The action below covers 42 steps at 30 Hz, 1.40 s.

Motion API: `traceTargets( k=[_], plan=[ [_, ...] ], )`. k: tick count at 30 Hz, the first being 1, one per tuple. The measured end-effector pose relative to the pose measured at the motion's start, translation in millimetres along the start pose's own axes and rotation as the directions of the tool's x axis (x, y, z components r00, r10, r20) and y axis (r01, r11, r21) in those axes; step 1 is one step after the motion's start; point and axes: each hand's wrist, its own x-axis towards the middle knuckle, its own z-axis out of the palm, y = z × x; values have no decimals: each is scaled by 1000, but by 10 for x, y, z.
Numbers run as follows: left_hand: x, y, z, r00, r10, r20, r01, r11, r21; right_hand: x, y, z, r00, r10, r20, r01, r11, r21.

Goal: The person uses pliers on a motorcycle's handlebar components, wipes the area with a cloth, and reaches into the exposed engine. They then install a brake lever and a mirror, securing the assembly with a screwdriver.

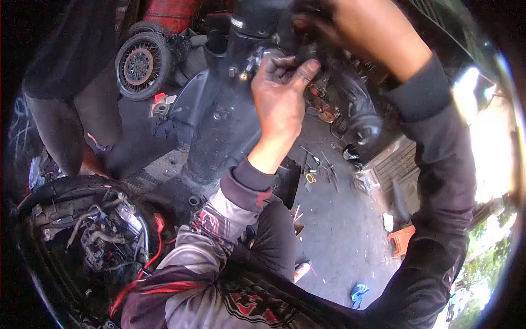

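Note:
My left hand is raised in front of a dark scooter body, palm side toward me, fingers curled and thumb bent in. What it pinches, if anything, is lost against the dark parts behind. A small metal fitting with a brass-coloured end shows just left of its fingers. My right hand reaches in from the upper right, above the left one. It is smeared by motion and its fingers are in shadow, so its grip is hidden. Soot or grease darkens the left fingers.
A spoked wheel leans at the upper left, beside a standing person's legs. An opened scooter with exposed engine parts and a red cable stands lower left. Tools, an orange part and a blue scrap lie on the floor.

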Motion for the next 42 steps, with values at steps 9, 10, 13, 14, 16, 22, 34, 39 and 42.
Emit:
traceTargets(
  k=[9, 10, 13, 14, 16, 22, 34, 39, 42],
  plan=[
    [-13, -79, 48, 998, -59, -25, 57, 996, -67, -62, 0, 90, 1000, -12, -10, 11, 993, -115],
    [-13, -103, 63, 995, -75, -68, 69, 994, -83, -81, 2, 119, 999, -21, -32, 17, 994, -112],
    [-12, -175, 56, 998, 60, -35, -61, 998, -20, -107, 7, 106, 999, 21, -43, -23, 998, -63],
    [1, -187, 49, 997, 65, -30, -66, 998, -21, -115, 12, 89, 997, 74, -24, -75, 997, -19],
    [-21, -102, 26, 985, 161, 67, -172, 956, 237, -222, -46, 36, 993, 70, -100, -68, 997, 25],
    [-75, -48, 58, 983, 183, 15, -179, 940, 290, -992, -261, -68, 868, 440, -231, -340, 864, 371],
    [-149, -121, 67, 911, 413, 4, -388, 852, 352, -1417, -861, 559, 644, 723, -249, -273, 522, 808],
    [-172, -44, 163, 884, 467, 20, -421, 776, 469, -1283, -1086, 244, 667, 744, -51, -247, 284, 926],
    [-164, -121, 179, 911, 411, -40, -365, 847, 386, -1239, -1150, 305, 671, 718, -184, -333, 513, 791]
  ],
)
